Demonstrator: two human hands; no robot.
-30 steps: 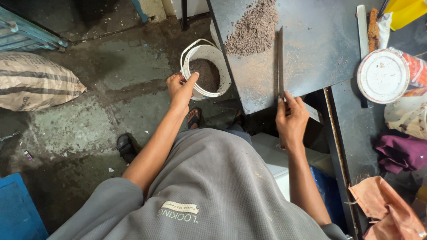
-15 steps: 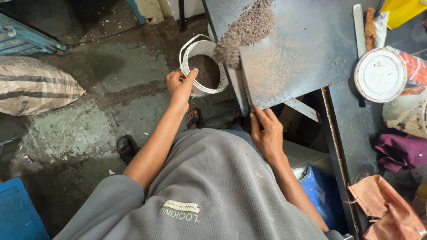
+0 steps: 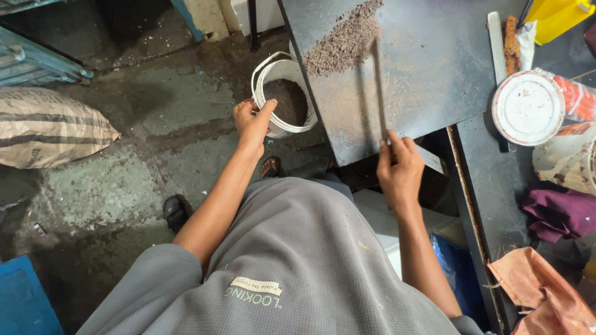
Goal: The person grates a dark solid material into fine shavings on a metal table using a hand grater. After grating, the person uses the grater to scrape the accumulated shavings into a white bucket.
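Right hand [image 3: 399, 166] was closed round the near end of a thin, flat scraper [image 3: 379, 87], whose long axis ran away from the body across the dark board [image 3: 434, 74]. Brown powder [image 3: 344, 40] was heaped just left of the blade's far end, near the board's left edge. Left hand [image 3: 251, 121] was clamped on the rim of a white bucket [image 3: 282, 99], held just beside and below that edge, already part-filled with powder. The heap thus lay between blade and bucket, left of the right hand. A striped sack [image 3: 49, 127] lay well apart on the floor [image 3: 143, 161].
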